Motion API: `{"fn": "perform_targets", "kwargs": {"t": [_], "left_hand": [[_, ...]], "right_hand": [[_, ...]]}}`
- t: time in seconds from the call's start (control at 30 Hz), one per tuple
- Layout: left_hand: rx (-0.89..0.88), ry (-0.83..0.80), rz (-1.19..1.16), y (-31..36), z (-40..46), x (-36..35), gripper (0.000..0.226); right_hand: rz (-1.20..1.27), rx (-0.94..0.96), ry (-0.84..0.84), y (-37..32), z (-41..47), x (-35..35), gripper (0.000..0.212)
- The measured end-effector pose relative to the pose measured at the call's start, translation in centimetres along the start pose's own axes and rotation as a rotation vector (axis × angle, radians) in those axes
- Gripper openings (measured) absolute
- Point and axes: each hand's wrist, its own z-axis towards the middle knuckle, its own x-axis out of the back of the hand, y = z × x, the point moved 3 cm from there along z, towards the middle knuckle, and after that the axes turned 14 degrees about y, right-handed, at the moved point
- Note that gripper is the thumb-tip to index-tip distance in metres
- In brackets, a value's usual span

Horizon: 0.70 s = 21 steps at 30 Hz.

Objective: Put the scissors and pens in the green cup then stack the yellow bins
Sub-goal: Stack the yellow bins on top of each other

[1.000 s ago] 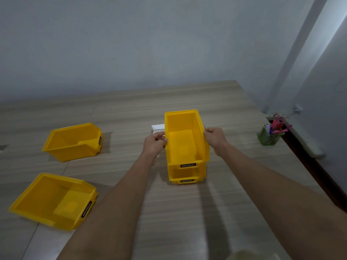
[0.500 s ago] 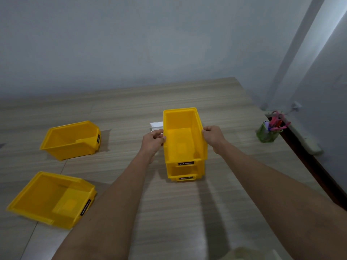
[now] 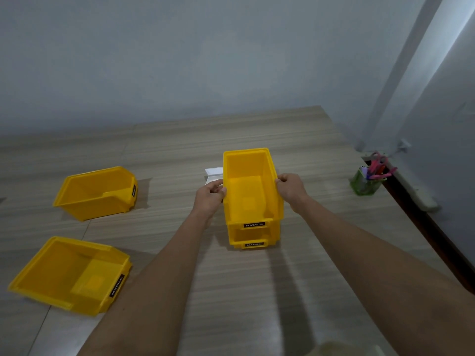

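the left hand [image 3: 208, 197] and right hand [image 3: 291, 188] each grip a side rim of the top yellow bin [image 3: 250, 186], nested on a lower bin [image 3: 253, 241]. two loose bins [image 3: 95, 191] [image 3: 69, 274] sit left of the left hand; the green cup [image 3: 365, 183] with scissors [image 3: 377, 163] stands right of the right hand.

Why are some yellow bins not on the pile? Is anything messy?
Nothing is spilled or broken. Two yellow bins sit apart at the left, turned at angles, not yet stacked. Both hands hold the top bin of the stack.
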Motion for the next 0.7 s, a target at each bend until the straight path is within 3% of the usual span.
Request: {"fn": "perform_targets", "kwargs": {"t": [0.7], "left_hand": [[0.016,0.062,-0.013,0.3,-0.7,0.2,0.043]], "right_hand": [[0.068,0.065,0.067,0.9,-0.4,0.7,0.036]]}}
